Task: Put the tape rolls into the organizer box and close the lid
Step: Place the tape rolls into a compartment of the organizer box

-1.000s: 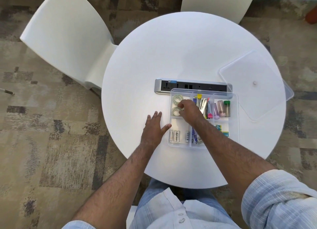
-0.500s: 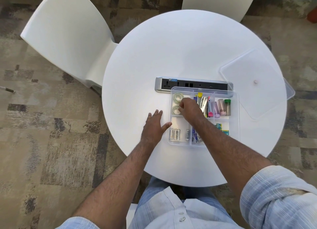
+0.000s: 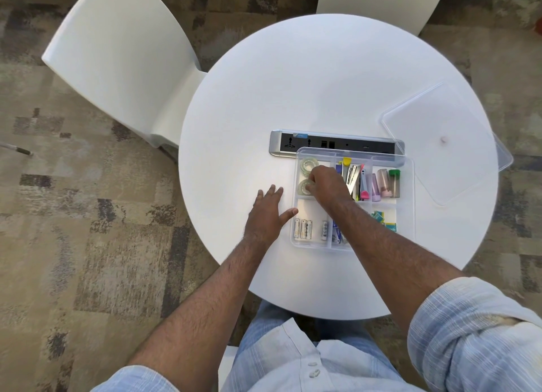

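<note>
A clear organizer box (image 3: 408, 204) sits open on the round white table (image 3: 322, 83). Two clear tape rolls lie in its far-left compartment: one at the back (image 3: 307, 165) and one nearer (image 3: 302, 186). My right hand (image 3: 328, 183) reaches into that compartment, its fingertips on the nearer tape roll. My left hand (image 3: 265, 215) lies flat on the table, fingers spread, thumb against the box's left wall. The clear lid (image 3: 440, 139) rests on the table to the right, overhanging the edge.
A grey power strip (image 3: 334, 144) lies just behind the box. Batteries (image 3: 305, 229), pens, small tubes and coloured clips fill the other compartments. White chairs stand at the left (image 3: 117, 54) and at the back (image 3: 378, 1).
My right hand has shifted slightly within the far-left compartment, down onto the nearer tape roll. My left hand has stayed flat on the table.
</note>
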The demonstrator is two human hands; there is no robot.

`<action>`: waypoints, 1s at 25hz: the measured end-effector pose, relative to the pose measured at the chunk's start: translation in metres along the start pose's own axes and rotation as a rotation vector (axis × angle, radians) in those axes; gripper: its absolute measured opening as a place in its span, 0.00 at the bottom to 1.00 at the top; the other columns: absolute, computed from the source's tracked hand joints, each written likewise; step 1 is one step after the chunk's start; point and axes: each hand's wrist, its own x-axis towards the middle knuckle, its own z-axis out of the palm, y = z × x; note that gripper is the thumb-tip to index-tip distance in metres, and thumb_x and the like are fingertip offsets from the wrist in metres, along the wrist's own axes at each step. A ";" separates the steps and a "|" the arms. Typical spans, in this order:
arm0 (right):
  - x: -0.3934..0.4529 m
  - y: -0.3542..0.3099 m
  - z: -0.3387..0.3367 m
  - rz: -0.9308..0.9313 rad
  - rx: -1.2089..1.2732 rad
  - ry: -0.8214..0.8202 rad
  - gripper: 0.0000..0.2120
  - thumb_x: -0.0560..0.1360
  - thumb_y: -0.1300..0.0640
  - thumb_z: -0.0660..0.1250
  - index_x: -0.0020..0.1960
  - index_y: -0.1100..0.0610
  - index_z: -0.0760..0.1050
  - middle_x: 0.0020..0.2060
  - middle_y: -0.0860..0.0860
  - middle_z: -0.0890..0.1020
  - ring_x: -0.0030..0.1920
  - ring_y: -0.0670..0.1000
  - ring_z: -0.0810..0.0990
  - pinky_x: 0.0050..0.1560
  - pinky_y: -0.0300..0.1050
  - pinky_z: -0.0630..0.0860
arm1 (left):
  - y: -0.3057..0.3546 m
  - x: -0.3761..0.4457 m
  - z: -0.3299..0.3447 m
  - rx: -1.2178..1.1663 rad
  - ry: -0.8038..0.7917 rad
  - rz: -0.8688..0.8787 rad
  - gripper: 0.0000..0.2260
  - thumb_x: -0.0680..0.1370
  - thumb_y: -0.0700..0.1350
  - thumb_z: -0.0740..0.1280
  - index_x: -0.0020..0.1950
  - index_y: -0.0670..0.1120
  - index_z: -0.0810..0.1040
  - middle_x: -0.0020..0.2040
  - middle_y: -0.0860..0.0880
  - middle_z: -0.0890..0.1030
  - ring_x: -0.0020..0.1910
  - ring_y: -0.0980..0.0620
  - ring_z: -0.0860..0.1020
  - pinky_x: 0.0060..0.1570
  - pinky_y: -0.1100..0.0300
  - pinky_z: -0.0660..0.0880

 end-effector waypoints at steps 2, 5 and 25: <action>0.000 0.000 0.001 -0.006 0.004 -0.017 0.08 0.78 0.58 0.71 0.54 0.62 0.83 0.46 0.57 0.86 0.43 0.55 0.85 0.44 0.45 0.80 | 0.000 0.000 0.000 -0.004 -0.003 -0.002 0.35 0.80 0.64 0.63 0.82 0.50 0.59 0.84 0.50 0.57 0.83 0.45 0.50 0.79 0.42 0.57; 0.000 0.001 0.001 -0.015 -0.005 -0.030 0.09 0.78 0.58 0.71 0.55 0.62 0.83 0.46 0.57 0.86 0.43 0.55 0.85 0.45 0.45 0.80 | 0.000 0.001 -0.001 -0.010 -0.005 -0.003 0.35 0.80 0.64 0.63 0.82 0.50 0.59 0.84 0.50 0.57 0.83 0.45 0.50 0.78 0.42 0.57; 0.035 -0.004 -0.013 0.145 0.024 0.006 0.08 0.83 0.62 0.63 0.58 0.64 0.77 0.52 0.61 0.84 0.47 0.59 0.82 0.40 0.44 0.71 | 0.040 0.022 -0.017 -0.292 0.047 -0.021 0.25 0.82 0.45 0.66 0.79 0.47 0.66 0.77 0.49 0.71 0.76 0.51 0.69 0.75 0.55 0.64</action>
